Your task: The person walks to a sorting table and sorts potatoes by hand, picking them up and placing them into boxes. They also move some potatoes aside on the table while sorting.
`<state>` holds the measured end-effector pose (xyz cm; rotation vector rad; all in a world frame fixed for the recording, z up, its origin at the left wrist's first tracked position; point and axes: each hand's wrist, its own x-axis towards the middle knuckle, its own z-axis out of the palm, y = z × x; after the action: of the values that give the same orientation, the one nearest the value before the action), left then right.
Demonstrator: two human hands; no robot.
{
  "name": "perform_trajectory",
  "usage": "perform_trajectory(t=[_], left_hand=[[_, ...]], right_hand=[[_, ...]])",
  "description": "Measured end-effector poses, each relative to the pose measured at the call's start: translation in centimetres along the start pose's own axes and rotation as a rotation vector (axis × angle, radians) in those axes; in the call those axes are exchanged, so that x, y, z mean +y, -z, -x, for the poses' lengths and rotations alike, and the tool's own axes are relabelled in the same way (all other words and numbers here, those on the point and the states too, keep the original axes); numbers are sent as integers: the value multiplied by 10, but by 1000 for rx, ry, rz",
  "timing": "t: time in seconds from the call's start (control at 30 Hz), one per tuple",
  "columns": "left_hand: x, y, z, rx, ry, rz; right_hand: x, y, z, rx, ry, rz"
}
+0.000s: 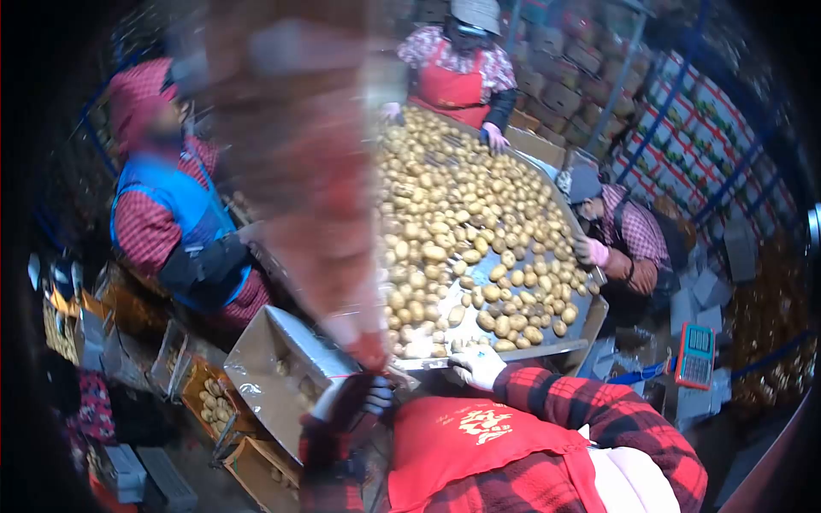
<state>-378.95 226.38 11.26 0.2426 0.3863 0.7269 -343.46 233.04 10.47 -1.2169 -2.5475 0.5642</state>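
My right hand (479,367), in a white glove, lies at the near rim of a metal sorting table (547,349), its fingers stretched over the edge beside the potatoes (462,227). To the left, my left hand (374,396) wears a dark-and-white glove and is smeared by motion, close to the table's near left corner. Just above it ends a long, blurred reddish-brown strip (299,171), which looks translucent and covers much of the view. Whether my left fingers grip it cannot be made out.
Three people stand around the table: one in a blue vest (171,201), one in a red apron (449,85), one in a checked shirt (637,222). A cardboard box (269,376), a crate of potatoes (214,402) and a red-framed scale display (695,355) stand nearby.
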Motion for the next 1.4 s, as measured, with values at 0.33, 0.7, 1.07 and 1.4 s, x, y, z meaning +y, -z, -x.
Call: perform_trajectory(t=[0.33,0.7,1.07,1.4], left_hand=[[-94,-40,-220,733,-496,-1558],[-113,-55,-269,1125,-567,-2191],[-115,-45,-266,1086,-440,-2261],[-115,-46,-267,1079,-455,-2235]], right_hand=[[163,23,84,102,-68,321],[293,52,-50,242,-981,264],[177,25,25,15,-58,-50],[232,112,157,77,-395,135]])
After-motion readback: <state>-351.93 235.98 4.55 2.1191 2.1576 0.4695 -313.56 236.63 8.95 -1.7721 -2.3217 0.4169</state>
